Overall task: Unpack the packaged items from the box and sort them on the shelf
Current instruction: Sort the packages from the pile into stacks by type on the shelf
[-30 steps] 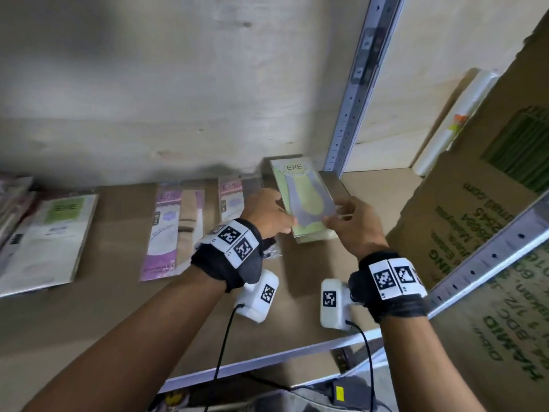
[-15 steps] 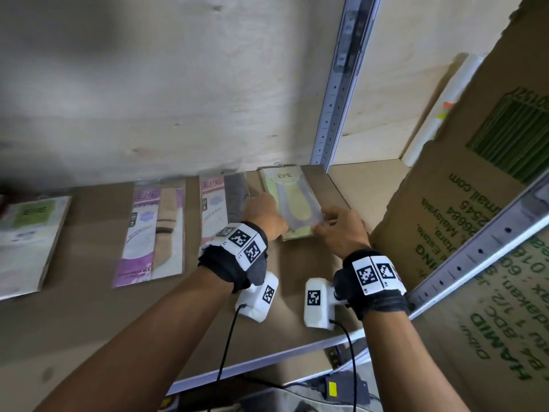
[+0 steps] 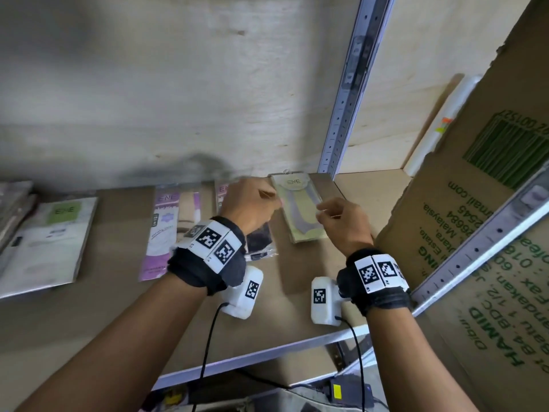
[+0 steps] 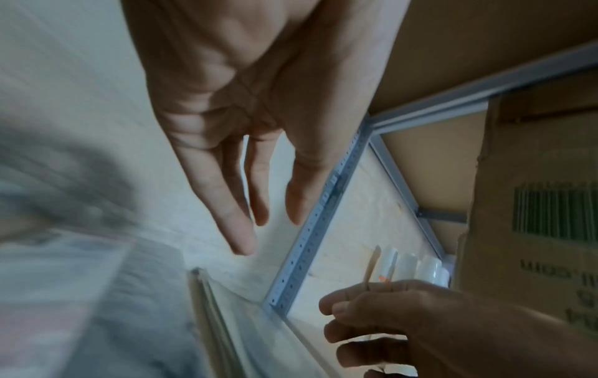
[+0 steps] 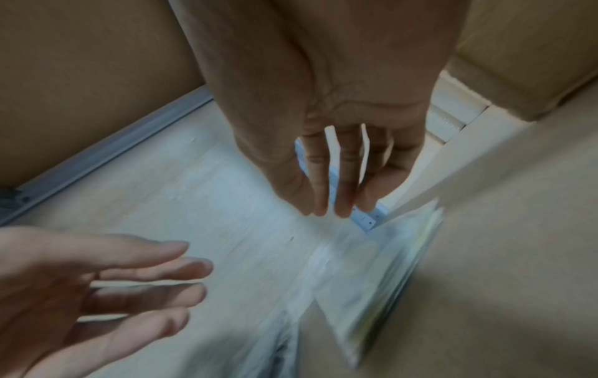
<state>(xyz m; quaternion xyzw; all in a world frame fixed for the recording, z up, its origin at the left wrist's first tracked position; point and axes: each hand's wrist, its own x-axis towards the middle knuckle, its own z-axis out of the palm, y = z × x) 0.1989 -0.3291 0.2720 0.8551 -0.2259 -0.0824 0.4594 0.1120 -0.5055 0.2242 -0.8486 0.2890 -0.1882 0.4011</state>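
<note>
Green ENE packet stack (image 3: pixel 300 209): a small pile of flat sleeves lying on the shelf board (image 3: pixel 89 316), close to the grey perforated upright (image 3: pixel 350 93) at the back right. Both hands hover just above it and hold nothing. The left hand (image 3: pixel 249 208) has straight, spread fingers; the right hand (image 3: pixel 344 224) has loosely curled fingers, seen from the left wrist, and is empty.

Sorting, as judged from the layout: at least four groups lie in a row on the shelf board. Beside the green stack sits a pink-headed packet with a dark garment (image 3: pixel 258 236), partly hidden by the left hand; next, a purple ENE packet (image 3: pixel 166 230) with a beige item; further left, a white packet with a green ENE label (image 3: pixel 47 242); at the far left edge, more packets, blurred. The green stack appears placed. How many items remain in the box cannot be told.

Writing: "ENE" on the packet headers. The cardboard box (image 3: pixel 463 185) at right, printed in green and seen upside down, reads "HAMID", "Malaysia", part of a mail address and a barcode; other lines are too blurred to read.
</note>
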